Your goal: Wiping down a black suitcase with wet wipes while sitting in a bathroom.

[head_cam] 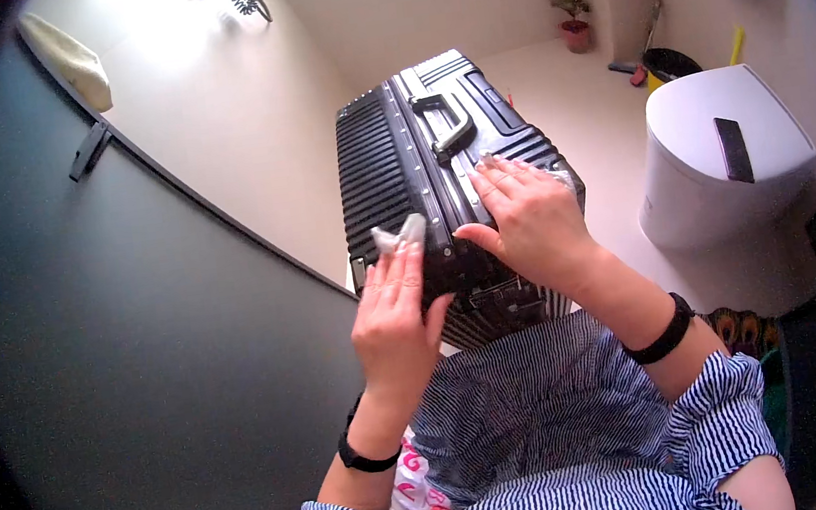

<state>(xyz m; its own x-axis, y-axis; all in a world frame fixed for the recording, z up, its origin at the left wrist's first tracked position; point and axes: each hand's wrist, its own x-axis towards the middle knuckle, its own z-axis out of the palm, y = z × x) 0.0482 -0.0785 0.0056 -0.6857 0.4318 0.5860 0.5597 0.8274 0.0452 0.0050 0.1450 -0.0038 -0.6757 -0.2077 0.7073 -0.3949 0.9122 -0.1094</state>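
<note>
A black ribbed hard-shell suitcase (376,175) with a metal frame stands before me, its silver carry handle (455,129) on the side facing up. Under my left hand (394,317), a crumpled white wipe (405,232) is pressed against the ribbed shell near the corner closest to me. My right hand (528,215) lies with fingers extended on the other half of the case, beyond the metal frame. Bits of a second white wipe (562,178) show at its fingertips and outer edge.
At the right stands a white toilet (693,109) with a dark phone (734,150) on its lid. Behind it are a black bucket (671,62) and a potted plant (575,32). A large dark door (161,343) fills the left side. A printed plastic bag (416,488) lies below my left forearm.
</note>
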